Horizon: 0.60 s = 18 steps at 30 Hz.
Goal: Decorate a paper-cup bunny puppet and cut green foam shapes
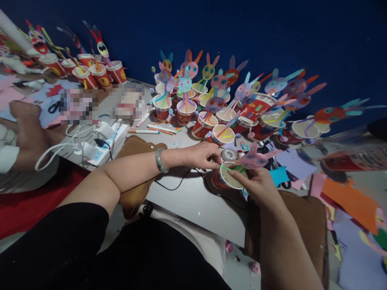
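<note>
A red paper cup (pixel 217 180) stands on the table in front of me, its white inside facing up. My left hand (pixel 206 155) pinches the end of a green paper strip (pixel 225 167) at the cup's left rim. My right hand (pixel 260 184) grips the cup's right side, thumb over the rim; its other fingers are mostly hidden. Above that hand a pink paper rabbit head (pixel 254 158) with long ears leans to the right. Just behind the cup lies a roll of clear tape (pixel 229 154).
Many cups with paper rabbits (pixel 186 110) crowd the back. Markers (pixel 161 129), a white power strip (pixel 111 143) and a black cable (pixel 178 186) lie left. Coloured paper (pixel 347 201) covers the right side. Another person's arm (pixel 28 129) rests at far left.
</note>
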Tool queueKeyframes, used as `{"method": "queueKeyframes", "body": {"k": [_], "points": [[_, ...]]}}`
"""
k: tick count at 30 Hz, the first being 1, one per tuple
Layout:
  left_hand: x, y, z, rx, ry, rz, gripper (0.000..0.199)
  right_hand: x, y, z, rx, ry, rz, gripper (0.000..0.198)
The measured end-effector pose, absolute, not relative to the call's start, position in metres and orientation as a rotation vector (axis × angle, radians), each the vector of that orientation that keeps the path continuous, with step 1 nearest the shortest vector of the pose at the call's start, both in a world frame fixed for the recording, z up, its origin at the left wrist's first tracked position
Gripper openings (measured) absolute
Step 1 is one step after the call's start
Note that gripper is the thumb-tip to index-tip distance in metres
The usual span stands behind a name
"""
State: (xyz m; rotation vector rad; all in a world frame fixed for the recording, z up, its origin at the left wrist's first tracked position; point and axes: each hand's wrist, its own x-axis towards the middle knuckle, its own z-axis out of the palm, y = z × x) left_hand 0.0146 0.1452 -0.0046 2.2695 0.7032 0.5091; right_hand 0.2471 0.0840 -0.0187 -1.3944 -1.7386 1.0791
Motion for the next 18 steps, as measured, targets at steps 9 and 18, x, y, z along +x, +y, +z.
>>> {"method": "queueKeyframes", "body": {"k": [9, 18], "points": [[0.0128, 0.1472, -0.0036, 2.276, 0.615, 0.459, 0.006, 0.2411, 0.0817, -0.0126, -1.360, -1.774, 1.123, 0.031], [0.0132, 0.1447, 0.0004, 2.089, 0.580, 0.435, 0.004, 0.2381, 0.0820, -0.0134, -1.327, -1.777, 1.190, 0.038]]}}
